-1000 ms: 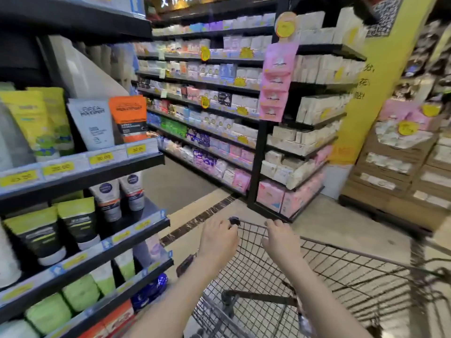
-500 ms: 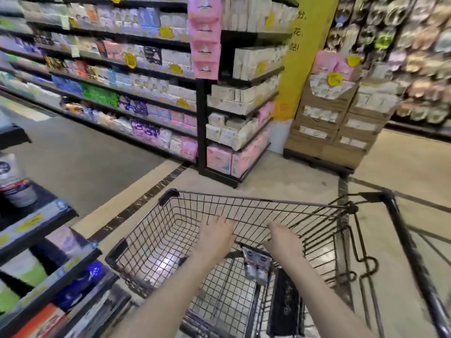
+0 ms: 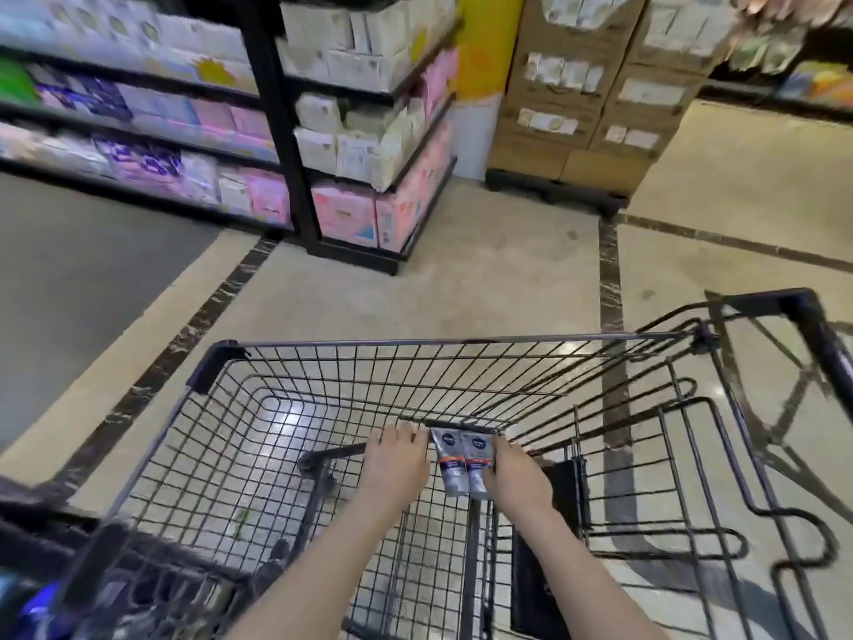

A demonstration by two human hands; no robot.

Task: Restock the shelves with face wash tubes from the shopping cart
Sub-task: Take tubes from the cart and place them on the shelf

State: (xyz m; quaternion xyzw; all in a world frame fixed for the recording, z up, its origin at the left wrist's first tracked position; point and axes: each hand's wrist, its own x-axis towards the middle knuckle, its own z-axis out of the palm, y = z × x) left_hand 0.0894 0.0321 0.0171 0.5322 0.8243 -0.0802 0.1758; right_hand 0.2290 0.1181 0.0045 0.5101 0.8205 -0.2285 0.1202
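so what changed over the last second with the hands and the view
The view swung from the face wash shelves down into the shopping cart. Both hands reached deeper, left hand and right hand now flanking two face wash tubes. No grip visible yet; tubes stayed in the cart.

Glossy beige tiled floor (image 3: 484, 288), black shelving (image 3: 295, 145), stacked cardboard boxes (image 3: 577, 108), yellow pillar (image 3: 480, 43).

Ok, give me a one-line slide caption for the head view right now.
Both hands, left and right, reach into the wire shopping cart, flanking two face wash tubes lying side by side.
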